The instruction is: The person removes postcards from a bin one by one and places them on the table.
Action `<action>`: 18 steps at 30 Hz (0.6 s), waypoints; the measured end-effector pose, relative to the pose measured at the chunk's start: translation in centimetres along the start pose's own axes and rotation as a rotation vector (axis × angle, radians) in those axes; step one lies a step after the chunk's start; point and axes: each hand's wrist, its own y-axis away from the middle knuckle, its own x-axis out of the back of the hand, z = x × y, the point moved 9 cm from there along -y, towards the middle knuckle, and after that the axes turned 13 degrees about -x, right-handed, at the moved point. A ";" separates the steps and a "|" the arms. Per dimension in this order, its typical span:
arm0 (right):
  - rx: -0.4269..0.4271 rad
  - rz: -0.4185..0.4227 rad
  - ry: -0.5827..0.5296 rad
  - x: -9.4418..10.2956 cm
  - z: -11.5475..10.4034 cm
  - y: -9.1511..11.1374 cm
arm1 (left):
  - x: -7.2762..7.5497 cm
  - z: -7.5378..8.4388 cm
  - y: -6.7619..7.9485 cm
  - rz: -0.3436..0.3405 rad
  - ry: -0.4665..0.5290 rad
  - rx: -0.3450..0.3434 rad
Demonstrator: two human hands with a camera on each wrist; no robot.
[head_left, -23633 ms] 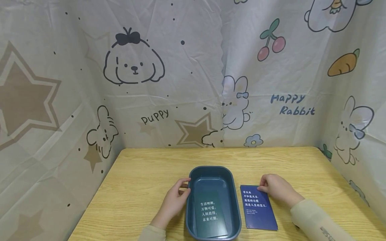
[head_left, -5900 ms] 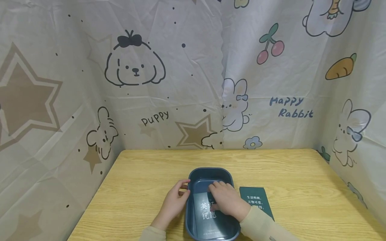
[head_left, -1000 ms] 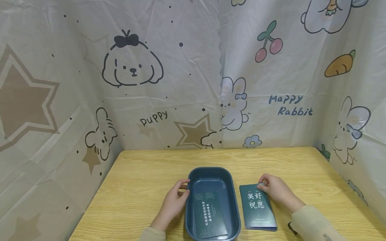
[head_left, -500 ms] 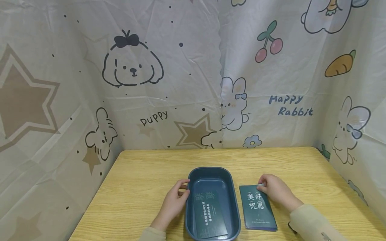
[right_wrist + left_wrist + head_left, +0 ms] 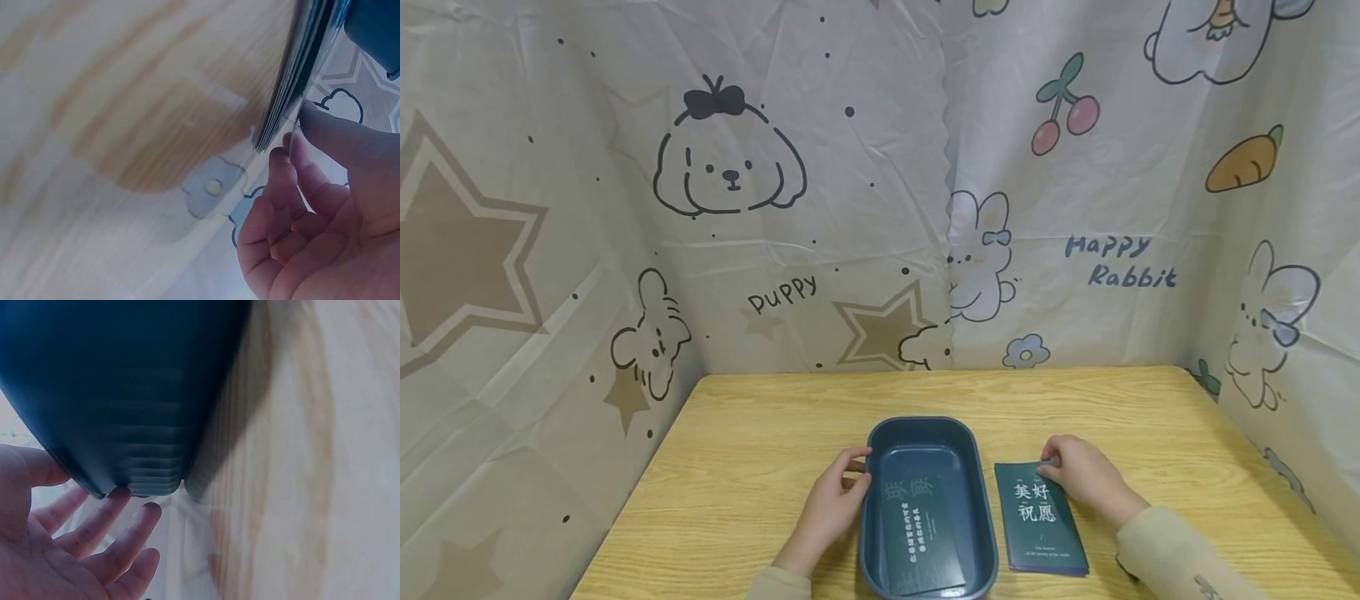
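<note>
A dark blue tray point(image 5: 928, 427) stands on the table with a green card point(image 5: 921, 533) lying in its near part. My left hand point(image 5: 831, 504) holds the tray's left rim; in the left wrist view its thumb and fingers meet the rim and outer wall, with the ring and little fingers off it. To the right of the tray lies a stack of cards, topped by a green card with large white characters point(image 5: 1041, 525). My right hand point(image 5: 1090, 475) pinches this top card at its far right corner. The right wrist view shows the stack edge-on, thumb against the top card point(image 5: 325, 50).
The wood-grain table point(image 5: 760, 433) is enclosed at the back and sides by a hanging cloth point(image 5: 820, 167) printed with cartoon animals and stars. A narrow strip of table separates the tray from the cards.
Since 5.9 seconds ago my right hand has left the tray and returned to the stack. Different cards now show in the tray and on top of the stack. My left hand stays put.
</note>
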 end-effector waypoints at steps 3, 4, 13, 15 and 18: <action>0.003 -0.001 0.005 -0.1 0.0 0.0 | 0.0 0.0 0.0 0.001 0.000 -0.003; 0.003 -0.001 0.008 -0.1 0.0 0.0 | 0.0 0.0 0.0 0.001 0.002 -0.004; -0.012 0.002 0.037 -0.4 0.2 -0.2 | 0.0 -0.1 0.0 -0.003 -0.007 0.000; -0.006 0.011 0.044 -0.4 0.2 -0.2 | 0.1 -0.1 0.0 -0.002 -0.009 0.002; 0.002 0.025 0.047 -0.3 0.2 -0.1 | 0.1 -0.1 0.0 -0.002 -0.008 0.002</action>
